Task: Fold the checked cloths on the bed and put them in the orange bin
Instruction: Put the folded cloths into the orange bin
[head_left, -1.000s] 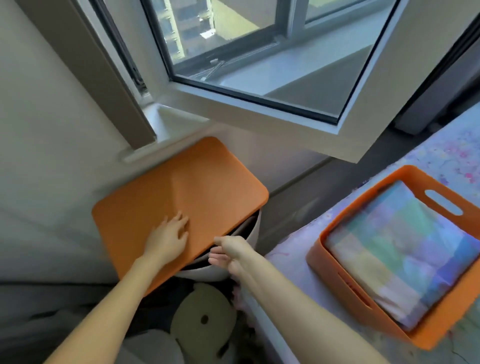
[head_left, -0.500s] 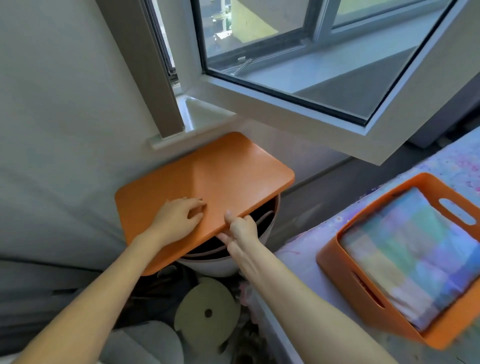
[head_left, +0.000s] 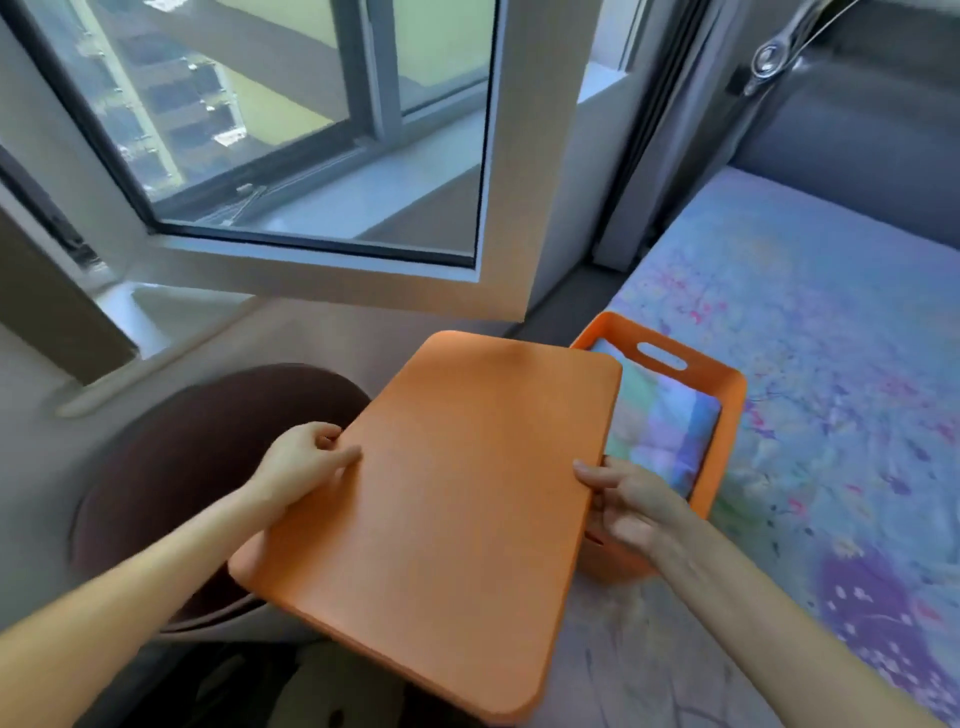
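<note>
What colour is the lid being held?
The lid is plain orange, like the bin; clearest in the head view.

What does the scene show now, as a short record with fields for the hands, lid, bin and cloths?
left hand: grips the left edge of the lid
right hand: grips the lid's right edge
lid: orange, flat, held up, hides part of the bin
bin: orange, on the bed, not closed
cloths: checked, folded, inside the bin
basket: dark, round, left of the lid
</note>
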